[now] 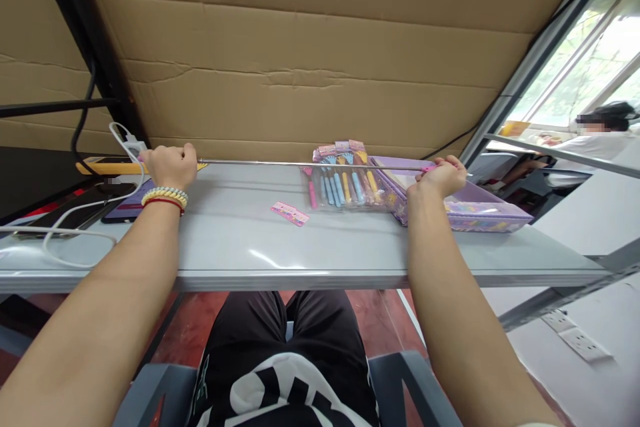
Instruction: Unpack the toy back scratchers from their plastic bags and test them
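My left hand (173, 165) is closed around one end of a thin metal telescopic back scratcher (260, 163), which is pulled out long above the shelf. At its other end, my right hand (440, 178) grips a pink part. The rod runs nearly level between both hands. Behind and below it lie several back scratchers in clear bags (347, 180), with blue and yellow handles. A pink back scratcher (311, 188) lies at their left side. Nearer to me is a small pink printed card (290, 213). My fingers hide both ends of the rod.
A purple box (493, 217) stands under my right hand. On the left are a white cable (60, 230), a phone (125, 207) and a dark tablet-like object. Cardboard (310, 47) closes off the back of the grey shelf (320, 247). A person (595, 133) sits beyond the frame at right.
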`<state>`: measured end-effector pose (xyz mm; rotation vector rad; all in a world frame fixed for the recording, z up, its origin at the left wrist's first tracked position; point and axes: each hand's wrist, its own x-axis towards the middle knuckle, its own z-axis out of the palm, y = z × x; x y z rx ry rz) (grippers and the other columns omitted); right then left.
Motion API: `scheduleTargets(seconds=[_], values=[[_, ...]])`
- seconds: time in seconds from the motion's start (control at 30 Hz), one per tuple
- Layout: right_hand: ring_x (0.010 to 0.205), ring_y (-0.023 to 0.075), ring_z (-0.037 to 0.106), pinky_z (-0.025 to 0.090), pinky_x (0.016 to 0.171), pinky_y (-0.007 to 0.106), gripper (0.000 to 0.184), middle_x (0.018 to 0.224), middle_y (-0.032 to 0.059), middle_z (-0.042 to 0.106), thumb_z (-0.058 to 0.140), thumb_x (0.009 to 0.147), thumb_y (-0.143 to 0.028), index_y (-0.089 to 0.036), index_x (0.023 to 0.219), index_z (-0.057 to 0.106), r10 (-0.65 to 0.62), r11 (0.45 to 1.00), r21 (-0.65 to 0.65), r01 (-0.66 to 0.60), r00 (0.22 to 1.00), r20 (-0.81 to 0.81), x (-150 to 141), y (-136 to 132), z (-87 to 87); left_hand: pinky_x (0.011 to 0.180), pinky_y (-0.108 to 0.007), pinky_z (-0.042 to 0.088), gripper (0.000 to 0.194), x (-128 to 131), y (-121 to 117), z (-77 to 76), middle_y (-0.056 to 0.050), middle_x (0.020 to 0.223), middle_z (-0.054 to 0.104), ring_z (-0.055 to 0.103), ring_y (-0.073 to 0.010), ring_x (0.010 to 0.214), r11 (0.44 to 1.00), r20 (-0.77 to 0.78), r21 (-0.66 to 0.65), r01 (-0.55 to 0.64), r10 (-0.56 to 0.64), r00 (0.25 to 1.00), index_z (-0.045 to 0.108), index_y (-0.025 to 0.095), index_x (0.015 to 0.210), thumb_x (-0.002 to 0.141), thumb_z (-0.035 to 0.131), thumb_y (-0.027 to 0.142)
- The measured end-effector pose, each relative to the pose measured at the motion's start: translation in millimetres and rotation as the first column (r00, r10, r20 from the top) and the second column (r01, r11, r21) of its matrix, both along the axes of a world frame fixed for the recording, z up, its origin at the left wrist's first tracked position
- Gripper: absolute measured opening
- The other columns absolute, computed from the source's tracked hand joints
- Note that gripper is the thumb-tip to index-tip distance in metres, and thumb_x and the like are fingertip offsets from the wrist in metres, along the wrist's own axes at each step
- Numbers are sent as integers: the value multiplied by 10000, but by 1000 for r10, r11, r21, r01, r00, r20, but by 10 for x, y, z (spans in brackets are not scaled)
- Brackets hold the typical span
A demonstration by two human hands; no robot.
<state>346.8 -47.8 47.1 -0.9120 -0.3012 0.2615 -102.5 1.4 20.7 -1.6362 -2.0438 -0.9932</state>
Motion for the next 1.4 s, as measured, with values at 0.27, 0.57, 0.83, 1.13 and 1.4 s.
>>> scheduleTargets(seconds=[0.27,0.57,0.83,1.13,1.4], values=[[377,55,374,157,373,230,221,694,-10,504,291,854,-284,-214,707,440,1,994,106,19,983,-183,-25,-28,25,819,-406,244,556,10,-48,-7,-92,719,598,381,-183,708,985,-1,149,-82,83,997,729,53,943,912,241,317],[375,51,282,124,352,196,149,698,-3,510,307,780,-182,-203,714,439,78,988,147,-38,957,-280,-43,5,11,776,-392,248,534,29,-75,-21,-69,648,572,364,-170,652,987,20,136,-82,80,997,739,68,919,899,263,311],[353,36,252,137,352,183,144,701,-35,492,285,795,-188,-205,757,423,113,986,151,-72,953,-281,-96,-35,22,768,-386,265,568,44,-107,15,-112,714,615,407,-177,669,989,10,98,-112,111,994,733,15,936,901,242,298],[461,76,454,299,408,203,243,716,2,580,345,858,-318,-179,830,542,283,949,61,-311,918,278,-776,153,-212,651,-362,309,667,891,-321,87,-162,732,688,616,-279,766,995,-110,18,97,-95,989,758,120,848,923,187,458],[501,116,463,379,517,263,456,548,3,498,354,917,-506,-190,678,580,456,797,-167,-580,396,797,-1518,-153,-594,558,-321,276,704,1489,-574,-21,-133,632,669,636,-242,658,915,-231,-114,387,-404,885,722,145,670,948,147,442]])
